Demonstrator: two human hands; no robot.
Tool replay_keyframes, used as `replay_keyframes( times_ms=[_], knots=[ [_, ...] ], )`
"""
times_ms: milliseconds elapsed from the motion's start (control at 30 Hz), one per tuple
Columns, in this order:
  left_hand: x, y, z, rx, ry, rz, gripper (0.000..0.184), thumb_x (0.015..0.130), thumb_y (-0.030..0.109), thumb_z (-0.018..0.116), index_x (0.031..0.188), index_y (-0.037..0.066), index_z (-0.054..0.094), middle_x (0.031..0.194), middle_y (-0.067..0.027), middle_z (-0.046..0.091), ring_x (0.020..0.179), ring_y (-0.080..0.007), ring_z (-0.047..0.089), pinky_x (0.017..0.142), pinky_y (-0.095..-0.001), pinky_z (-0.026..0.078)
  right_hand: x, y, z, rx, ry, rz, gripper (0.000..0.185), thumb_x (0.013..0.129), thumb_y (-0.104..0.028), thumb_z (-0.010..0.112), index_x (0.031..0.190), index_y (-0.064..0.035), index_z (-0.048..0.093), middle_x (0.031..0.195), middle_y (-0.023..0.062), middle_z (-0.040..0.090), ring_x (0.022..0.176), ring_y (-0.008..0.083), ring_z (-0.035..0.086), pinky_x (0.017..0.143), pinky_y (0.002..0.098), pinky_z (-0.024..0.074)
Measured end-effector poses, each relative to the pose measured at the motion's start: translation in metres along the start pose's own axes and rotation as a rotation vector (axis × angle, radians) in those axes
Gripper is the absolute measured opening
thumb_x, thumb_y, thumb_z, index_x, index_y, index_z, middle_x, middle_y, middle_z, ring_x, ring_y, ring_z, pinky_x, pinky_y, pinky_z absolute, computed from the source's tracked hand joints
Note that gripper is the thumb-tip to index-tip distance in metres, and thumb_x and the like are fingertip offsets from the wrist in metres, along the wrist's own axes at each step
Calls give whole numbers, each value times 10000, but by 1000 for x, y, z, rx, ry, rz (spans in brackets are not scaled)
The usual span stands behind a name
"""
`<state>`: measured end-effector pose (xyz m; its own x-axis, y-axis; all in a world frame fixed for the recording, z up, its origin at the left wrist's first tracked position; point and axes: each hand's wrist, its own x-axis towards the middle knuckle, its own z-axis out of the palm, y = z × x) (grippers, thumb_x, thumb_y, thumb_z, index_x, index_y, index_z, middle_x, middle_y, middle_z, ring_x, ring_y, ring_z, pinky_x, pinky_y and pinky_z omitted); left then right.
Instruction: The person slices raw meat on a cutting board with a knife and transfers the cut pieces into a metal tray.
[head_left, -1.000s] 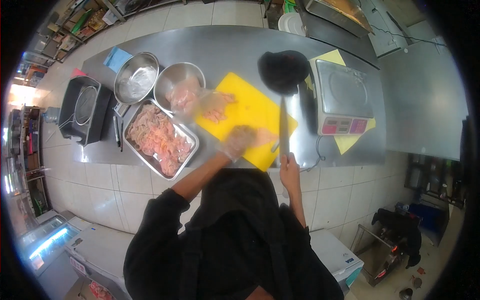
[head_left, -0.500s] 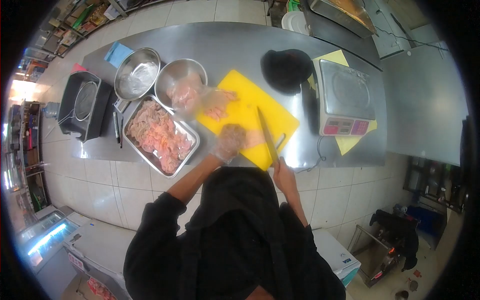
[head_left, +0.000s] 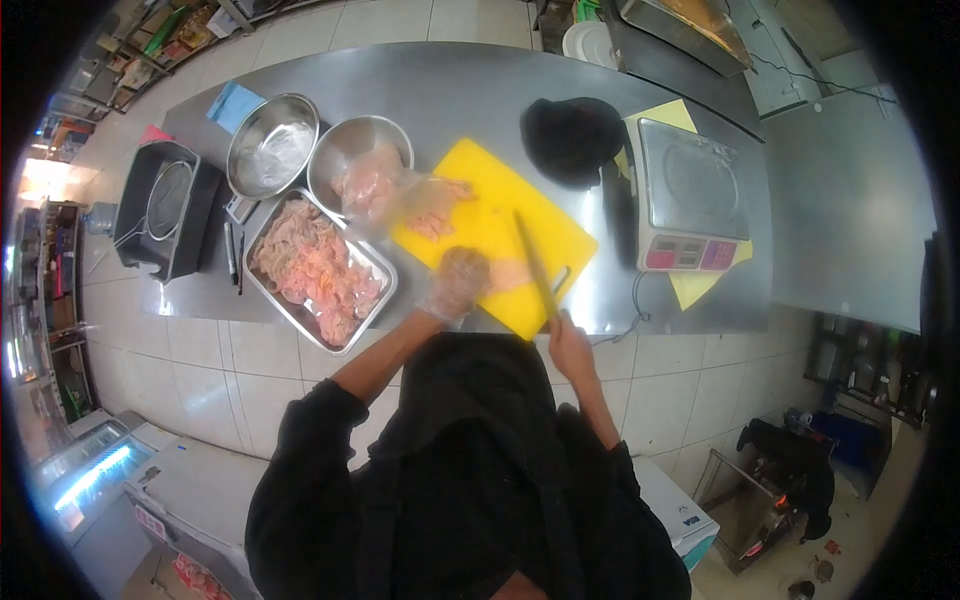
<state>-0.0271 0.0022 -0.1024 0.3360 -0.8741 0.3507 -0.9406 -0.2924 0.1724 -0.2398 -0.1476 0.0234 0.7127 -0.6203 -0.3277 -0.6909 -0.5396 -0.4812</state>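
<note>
Head view: the right hand [head_left: 570,345] wraps the handle of a knife [head_left: 533,262], blade above the yellow board [head_left: 555,225]. Just left, the gloved left hand [head_left: 460,283] is at a meat piece [head_left: 511,275]; whether it pinches, I cannot tell. Farther left on the bench [head_left: 450,90] sits a meat-filled tray [head_left: 372,252].

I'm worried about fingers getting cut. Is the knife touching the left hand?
Apart. The head view shows raw meat and bare yellow cutting board between the knife and the gloved left hand.
</note>
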Motion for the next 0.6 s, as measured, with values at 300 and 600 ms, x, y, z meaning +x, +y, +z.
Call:
replay_keyframes(
  times_ms=[300,600],
  knots=[
    [28,5,-89,33,-262,-207,309,799,199,637,1092,99,636,1119,-115,615,1104,-296,565,974,-441,419,2,-16,-15,101,-82,93,261,1038,-212,437,1180,6,451,955,342,651,909,551,607,777,616,472],
    [57,42,-78,-281,-265,-280,259,837,243,636,1062,123,676,984,-105,654,904,-333,618,808,-493,483,-22,-36,9,-9,-253,23,251,1036,-136,390,1264,-33,369,984,345,647,921,547,606,807,610,457]
  ],
)
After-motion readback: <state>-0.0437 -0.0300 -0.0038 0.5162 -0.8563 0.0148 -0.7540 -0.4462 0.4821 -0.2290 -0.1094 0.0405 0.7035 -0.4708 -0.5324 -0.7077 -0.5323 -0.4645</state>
